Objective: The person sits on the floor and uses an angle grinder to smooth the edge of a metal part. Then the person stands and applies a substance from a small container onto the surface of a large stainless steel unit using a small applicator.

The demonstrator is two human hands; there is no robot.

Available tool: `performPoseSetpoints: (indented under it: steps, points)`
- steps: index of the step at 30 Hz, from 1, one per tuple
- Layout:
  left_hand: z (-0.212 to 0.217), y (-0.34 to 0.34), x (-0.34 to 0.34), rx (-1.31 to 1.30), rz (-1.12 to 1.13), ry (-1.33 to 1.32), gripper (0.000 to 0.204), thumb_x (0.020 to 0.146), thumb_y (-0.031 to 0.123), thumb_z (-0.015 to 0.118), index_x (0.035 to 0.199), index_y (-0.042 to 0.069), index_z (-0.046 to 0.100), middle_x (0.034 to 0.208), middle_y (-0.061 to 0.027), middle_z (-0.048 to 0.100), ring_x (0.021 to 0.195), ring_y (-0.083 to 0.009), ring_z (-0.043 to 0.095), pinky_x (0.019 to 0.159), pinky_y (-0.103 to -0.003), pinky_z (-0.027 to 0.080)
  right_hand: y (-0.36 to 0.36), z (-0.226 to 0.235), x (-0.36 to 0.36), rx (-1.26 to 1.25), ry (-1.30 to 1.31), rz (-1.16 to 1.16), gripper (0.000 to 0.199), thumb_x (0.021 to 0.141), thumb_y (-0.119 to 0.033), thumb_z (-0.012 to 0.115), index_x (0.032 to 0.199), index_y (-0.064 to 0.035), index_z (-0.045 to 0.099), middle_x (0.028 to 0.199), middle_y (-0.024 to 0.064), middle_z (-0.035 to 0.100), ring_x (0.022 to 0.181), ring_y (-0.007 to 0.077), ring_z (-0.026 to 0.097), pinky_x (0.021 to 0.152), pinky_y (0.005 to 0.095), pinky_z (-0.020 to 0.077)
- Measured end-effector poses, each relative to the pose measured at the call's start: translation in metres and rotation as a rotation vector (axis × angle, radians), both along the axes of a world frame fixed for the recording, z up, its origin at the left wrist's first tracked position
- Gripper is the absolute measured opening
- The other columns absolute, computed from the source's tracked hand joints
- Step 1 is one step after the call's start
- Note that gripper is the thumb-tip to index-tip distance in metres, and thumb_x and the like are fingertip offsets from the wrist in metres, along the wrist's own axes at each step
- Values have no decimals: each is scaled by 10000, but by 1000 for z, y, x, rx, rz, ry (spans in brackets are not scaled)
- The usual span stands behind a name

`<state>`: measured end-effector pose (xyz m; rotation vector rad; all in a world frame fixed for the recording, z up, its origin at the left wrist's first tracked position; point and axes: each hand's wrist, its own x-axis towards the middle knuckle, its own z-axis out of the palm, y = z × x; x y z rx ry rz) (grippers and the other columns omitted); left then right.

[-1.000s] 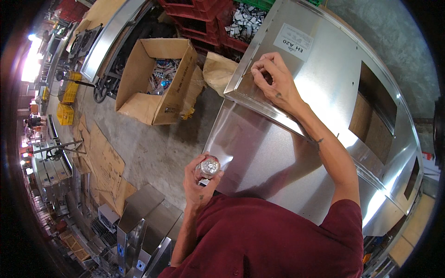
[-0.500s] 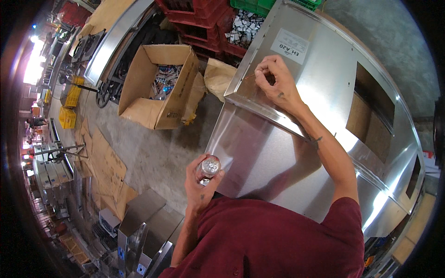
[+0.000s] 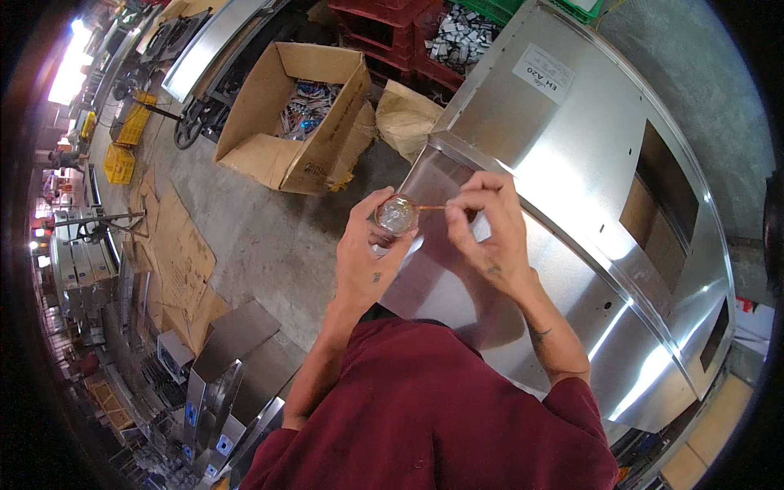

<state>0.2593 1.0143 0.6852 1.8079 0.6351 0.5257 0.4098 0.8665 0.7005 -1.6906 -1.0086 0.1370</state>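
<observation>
My left hand [image 3: 365,257] is closed around a small round clear jar [image 3: 397,215], held up over the edge of a shiny stainless-steel cabinet [image 3: 563,278]. My right hand [image 3: 495,229] pinches a thin reddish-brown stick [image 3: 432,207], pointed left with its far end at the jar's rim. Whether that tip is inside the jar or only against it, I cannot tell. Beneath both hands the bare steel reflects light and dark patches. A white printed label [image 3: 542,73] is stuck on the cabinet's far section, beyond my right hand.
An open cardboard box [image 3: 298,118] with wiring or small parts stands on the floor at far left. Behind it are stacked red crates [image 3: 376,31] and a brown paper sack [image 3: 406,121]. Folded steel pieces [image 3: 237,359] stand at lower left. The cabinet has a rectangular cutout [image 3: 660,204].
My right hand has come back from the cabinet's far section toward me, bringing the stick to the jar. My left hand has raised the jar forward and to the right.
</observation>
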Motion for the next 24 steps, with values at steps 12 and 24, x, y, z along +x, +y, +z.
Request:
performPoseSetpoints:
  steps: [12, 24]
  points:
    - [0, 0, -9, 186, -51, -15, 636, 854, -11, 813, 1437, 56, 567, 1433, -153, 647, 1020, -271, 768, 776, -335, 643, 17, -7, -24, -79, -186, 24, 206, 931, -89, 804, 1114, -80, 712, 1175, 125, 543, 860, 256, 625, 732, 373, 562]
    - [-11, -5, -20, 37, 22, 10, 634, 897, -10, 823, 1461, 35, 536, 1233, -136, 731, 922, -118, 718, 765, -277, 596, 16, 4, 68, 71, -34, -292, 126, 975, -102, 751, 1049, -15, 698, 1119, 145, 579, 953, 228, 638, 835, 354, 557]
